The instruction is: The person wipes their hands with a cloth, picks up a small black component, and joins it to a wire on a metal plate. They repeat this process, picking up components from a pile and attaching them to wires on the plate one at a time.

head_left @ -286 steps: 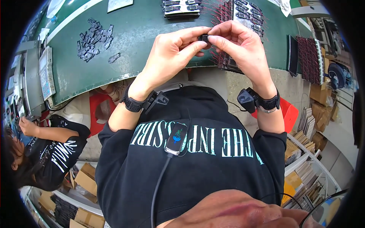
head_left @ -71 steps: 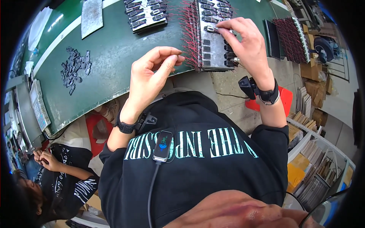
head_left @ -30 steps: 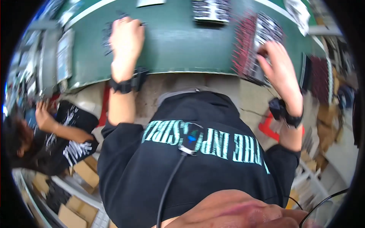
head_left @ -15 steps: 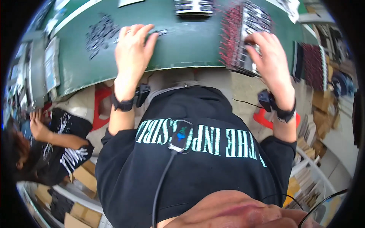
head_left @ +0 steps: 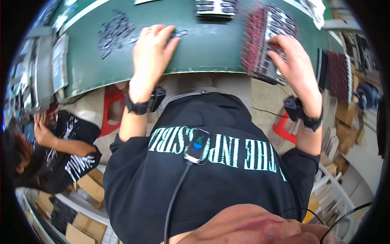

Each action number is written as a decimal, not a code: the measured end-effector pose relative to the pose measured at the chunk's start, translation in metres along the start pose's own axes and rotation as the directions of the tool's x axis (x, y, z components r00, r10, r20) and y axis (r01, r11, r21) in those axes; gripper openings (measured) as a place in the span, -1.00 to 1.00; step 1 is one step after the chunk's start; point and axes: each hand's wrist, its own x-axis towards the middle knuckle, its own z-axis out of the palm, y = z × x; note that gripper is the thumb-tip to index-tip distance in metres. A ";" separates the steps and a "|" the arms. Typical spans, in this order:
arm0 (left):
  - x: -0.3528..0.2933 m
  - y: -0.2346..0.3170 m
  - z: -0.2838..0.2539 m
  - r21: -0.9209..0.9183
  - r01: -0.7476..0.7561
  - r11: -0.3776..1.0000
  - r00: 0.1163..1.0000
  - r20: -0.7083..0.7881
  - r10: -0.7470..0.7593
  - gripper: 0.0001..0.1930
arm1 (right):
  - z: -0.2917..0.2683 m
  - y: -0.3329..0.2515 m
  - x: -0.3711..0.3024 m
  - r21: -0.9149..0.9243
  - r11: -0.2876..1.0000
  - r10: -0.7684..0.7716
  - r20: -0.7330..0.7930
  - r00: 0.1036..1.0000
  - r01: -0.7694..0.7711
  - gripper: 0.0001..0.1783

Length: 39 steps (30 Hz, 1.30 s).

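Note:
My left hand (head_left: 152, 51) rests over a short row of small dark parts (head_left: 181, 33) on the green table. Its fingers are bent and spread, with the thumb apart from the index finger. Left of it lies a loose pile of similar small dark parts (head_left: 115, 33). At the right, my right hand (head_left: 295, 63) is at the near end of a stack of flat panels (head_left: 280, 22), which has dark pieces on top and red wires (head_left: 252, 38) sticking out along its left side. Its thumb and index finger curl toward each other at the top panel; what is between them is too small to make out.
Another panel stack (head_left: 216, 8) stands at the table's far middle. Red-wired panels (head_left: 338, 75) lie beyond the right edge. A seated person (head_left: 61, 142) works at the left. Red stools (head_left: 110, 114) and cardboard boxes (head_left: 89, 227) are around me. A cable (head_left: 175, 203) hangs down my front.
The whole view has shifted slightly, so the table and things appear farther right. Both hands stay at nearly the same places over the parts and the stack.

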 end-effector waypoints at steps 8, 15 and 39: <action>0.006 0.004 -0.003 -0.009 -0.078 0.997 0.997 0.029 0.078 -0.78 | 0.001 0.009 0.003 -0.042 0.993 -0.112 0.035 0.993 0.113 -0.82; -0.002 0.019 -0.006 -0.667 0.262 0.697 0.957 0.088 -0.276 -0.76 | 0.003 -0.001 -0.001 -0.011 0.996 -0.094 -0.039 0.995 0.094 -0.82; 0.003 0.083 0.003 -0.913 0.338 0.227 0.930 0.288 -0.228 -0.69 | -0.005 -0.049 0.001 0.866 0.455 0.213 0.119 0.970 -0.206 -0.81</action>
